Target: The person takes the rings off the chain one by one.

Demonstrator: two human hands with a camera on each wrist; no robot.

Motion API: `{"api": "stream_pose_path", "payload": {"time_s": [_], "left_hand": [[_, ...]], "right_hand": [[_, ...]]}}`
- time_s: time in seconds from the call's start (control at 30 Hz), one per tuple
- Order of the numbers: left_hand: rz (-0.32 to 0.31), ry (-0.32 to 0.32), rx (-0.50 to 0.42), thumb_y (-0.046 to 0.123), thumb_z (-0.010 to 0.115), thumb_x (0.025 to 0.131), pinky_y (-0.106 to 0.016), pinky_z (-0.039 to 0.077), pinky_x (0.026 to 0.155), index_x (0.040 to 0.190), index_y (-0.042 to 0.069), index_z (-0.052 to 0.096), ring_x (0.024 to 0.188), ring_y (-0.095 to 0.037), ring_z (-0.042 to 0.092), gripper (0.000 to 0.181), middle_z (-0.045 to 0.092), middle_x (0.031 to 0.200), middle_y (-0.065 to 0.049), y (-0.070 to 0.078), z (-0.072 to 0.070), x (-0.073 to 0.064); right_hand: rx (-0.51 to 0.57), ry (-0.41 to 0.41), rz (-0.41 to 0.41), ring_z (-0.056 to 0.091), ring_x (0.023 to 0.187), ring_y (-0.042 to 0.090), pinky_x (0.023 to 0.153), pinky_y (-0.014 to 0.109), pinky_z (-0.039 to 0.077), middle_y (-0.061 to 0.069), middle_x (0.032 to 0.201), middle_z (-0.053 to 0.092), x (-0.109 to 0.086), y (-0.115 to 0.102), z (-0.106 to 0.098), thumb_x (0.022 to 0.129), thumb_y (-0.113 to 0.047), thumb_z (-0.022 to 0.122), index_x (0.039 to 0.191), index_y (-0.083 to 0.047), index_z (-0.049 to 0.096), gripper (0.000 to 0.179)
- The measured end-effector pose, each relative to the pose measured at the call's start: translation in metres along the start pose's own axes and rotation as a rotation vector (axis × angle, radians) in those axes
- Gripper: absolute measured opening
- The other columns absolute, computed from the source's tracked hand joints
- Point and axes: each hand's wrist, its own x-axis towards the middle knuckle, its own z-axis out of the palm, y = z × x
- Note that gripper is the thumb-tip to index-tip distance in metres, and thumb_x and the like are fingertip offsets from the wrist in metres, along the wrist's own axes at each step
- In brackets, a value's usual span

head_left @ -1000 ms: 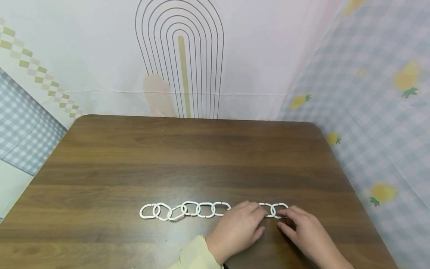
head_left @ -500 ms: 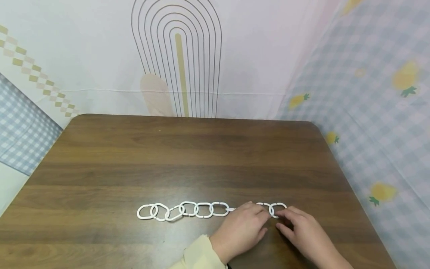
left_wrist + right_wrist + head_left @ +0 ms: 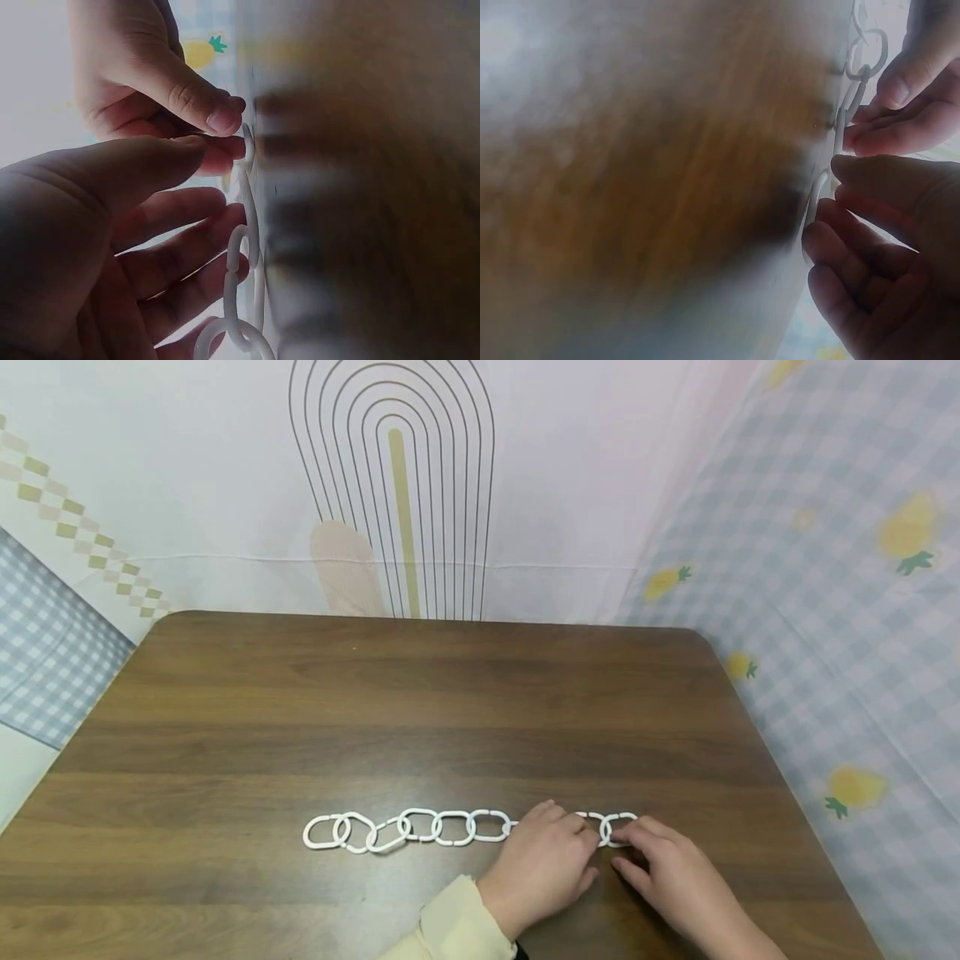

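Note:
A chain of white plastic links (image 3: 453, 828) lies in a row across the front of the brown table. My left hand (image 3: 540, 864) reaches over the chain right of its middle and hides a stretch of it. Its fingers (image 3: 176, 262) are spread and loosely bent against the links in the left wrist view, the thumb apart from them. At the right end, fingertips of my right hand (image 3: 671, 868) touch the end link (image 3: 621, 817). Its thumb stands off from the forefinger in the head view. The right wrist view shows these bent fingers (image 3: 840, 247) alongside the link.
The wooden tabletop (image 3: 420, 710) has rounded far corners. A pale printed cloth (image 3: 570, 485) hangs behind it. A blue-checked cloth (image 3: 795, 610) with pineapple prints rises along the right edge.
My left hand has shifted slightly right along the chain, baring a bit more of a link on its left. The right hand keeps its place at the end link. The head view has turned slightly.

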Motion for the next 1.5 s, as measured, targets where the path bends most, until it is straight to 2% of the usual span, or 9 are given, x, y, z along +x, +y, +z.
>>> {"api": "stream_pose_path", "payload": {"time_s": [0.3, 0.5, 0.63, 0.83, 1.03, 1.27, 1.37, 1.5], "left_hand": [[-0.018, 0.017, 0.012, 0.052, 0.078, 0.08, -0.025, 0.047, 0.084, 0.093, 0.027, 0.073, 0.08, -0.011, 0.058, 0.029, 0.066, 0.088, 0.011, -0.0013, 0.0043, 0.0011], [-0.031, 0.006, 0.005, 0.051, 0.079, 0.077, -0.03, 0.048, 0.093, 0.092, 0.032, 0.074, 0.082, -0.011, 0.059, 0.025, 0.065, 0.087, 0.012, -0.0025, 0.0055, 0.0008], [-0.028, 0.02, -0.009, 0.048, 0.08, 0.077, -0.033, 0.048, 0.097, 0.091, 0.034, 0.075, 0.084, -0.012, 0.06, 0.02, 0.065, 0.088, 0.012, -0.0028, 0.0047, 0.0003], [-0.028, 0.054, -0.004, 0.045, 0.08, 0.077, -0.033, 0.048, 0.097, 0.086, 0.035, 0.075, 0.082, -0.012, 0.058, 0.015, 0.064, 0.086, 0.013, -0.0012, 0.0053, -0.001], [-0.053, 0.046, 0.001, 0.048, 0.079, 0.076, -0.035, 0.048, 0.095, 0.083, 0.037, 0.074, 0.08, -0.011, 0.058, 0.014, 0.062, 0.083, 0.013, 0.0004, 0.0058, -0.0013], [-0.096, -0.012, -0.015, 0.059, 0.08, 0.072, -0.038, 0.046, 0.092, 0.085, 0.036, 0.074, 0.081, -0.012, 0.057, 0.026, 0.06, 0.081, 0.013, 0.0006, 0.0056, -0.0009], [-0.11, -0.013, -0.013, 0.057, 0.081, 0.071, -0.04, 0.046, 0.093, 0.085, 0.036, 0.074, 0.083, -0.013, 0.058, 0.026, 0.06, 0.081, 0.013, 0.0009, 0.0061, -0.0006], [-0.114, 0.0, -0.006, 0.054, 0.081, 0.073, -0.042, 0.046, 0.096, 0.084, 0.036, 0.074, 0.085, -0.013, 0.058, 0.023, 0.061, 0.081, 0.014, 0.0021, 0.0064, -0.0012]], "right_hand": [[0.01, 0.035, -0.021, 0.056, 0.074, -0.002, 0.061, 0.023, 0.053, -0.014, 0.09, 0.063, 0.0016, 0.0011, 0.0042, 0.067, -0.005, 0.091, 0.093, -0.018, 0.073, 0.035], [0.016, 0.014, -0.003, 0.052, 0.071, -0.005, 0.059, 0.021, 0.05, -0.02, 0.085, 0.057, 0.0013, 0.0017, 0.006, 0.067, -0.006, 0.092, 0.088, -0.023, 0.072, 0.033], [0.015, -0.007, 0.009, 0.046, 0.069, -0.006, 0.057, 0.021, 0.047, -0.021, 0.082, 0.054, 0.0019, 0.0006, 0.0043, 0.069, -0.008, 0.091, 0.086, -0.025, 0.072, 0.03], [0.004, -0.055, -0.004, 0.042, 0.065, -0.007, 0.055, 0.019, 0.044, -0.02, 0.079, 0.051, 0.0027, -0.0004, 0.002, 0.072, -0.006, 0.088, 0.082, -0.022, 0.074, 0.023], [-0.009, -0.086, -0.012, 0.04, 0.063, -0.005, 0.054, 0.02, 0.042, -0.02, 0.076, 0.046, 0.0041, -0.0025, 0.0017, 0.073, -0.004, 0.082, 0.076, -0.023, 0.068, 0.024], [0.005, -0.111, -0.074, 0.044, 0.065, -0.006, 0.054, 0.021, 0.045, -0.018, 0.08, 0.051, 0.0042, -0.0032, 0.0002, 0.075, -0.005, 0.084, 0.078, -0.02, 0.07, 0.021], [0.008, -0.117, -0.102, 0.044, 0.065, -0.005, 0.053, 0.021, 0.044, -0.017, 0.08, 0.051, 0.0048, -0.0029, -0.0004, 0.074, -0.005, 0.085, 0.077, -0.02, 0.069, 0.022], [0.001, -0.101, -0.123, 0.038, 0.062, -0.005, 0.05, 0.02, 0.038, -0.018, 0.078, 0.045, 0.0036, -0.0033, 0.0007, 0.073, -0.004, 0.081, 0.073, -0.024, 0.061, 0.028]]}}
